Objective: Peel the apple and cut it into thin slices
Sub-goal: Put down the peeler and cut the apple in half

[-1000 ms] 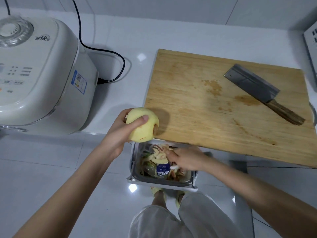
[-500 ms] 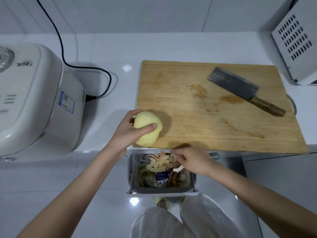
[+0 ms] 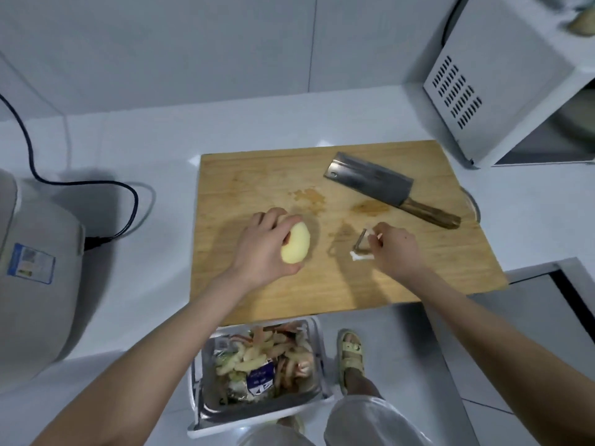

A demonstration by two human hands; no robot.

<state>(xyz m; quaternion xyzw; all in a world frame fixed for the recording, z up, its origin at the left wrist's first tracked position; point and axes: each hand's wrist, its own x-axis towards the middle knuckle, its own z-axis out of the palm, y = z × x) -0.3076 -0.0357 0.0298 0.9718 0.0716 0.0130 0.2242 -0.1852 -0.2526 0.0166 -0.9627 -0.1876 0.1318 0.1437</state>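
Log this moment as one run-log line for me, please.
stage: apple peeled, uncut | left hand: holds apple over board | right hand: holds peeler | cleaver: lies on board | peels: in bin

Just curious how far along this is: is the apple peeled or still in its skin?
Peeled, as far as shows: the apple in the left hand is bare pale yellow flesh; its palm side is hidden.

Both hands have come up from the bin (image 3: 317,342): apple (image 3: 296,244) and peeler (image 3: 362,246) now over the board (image 3: 418,278).

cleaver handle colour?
Dark brown wood grain on the cleaver handle, seen in the head view.
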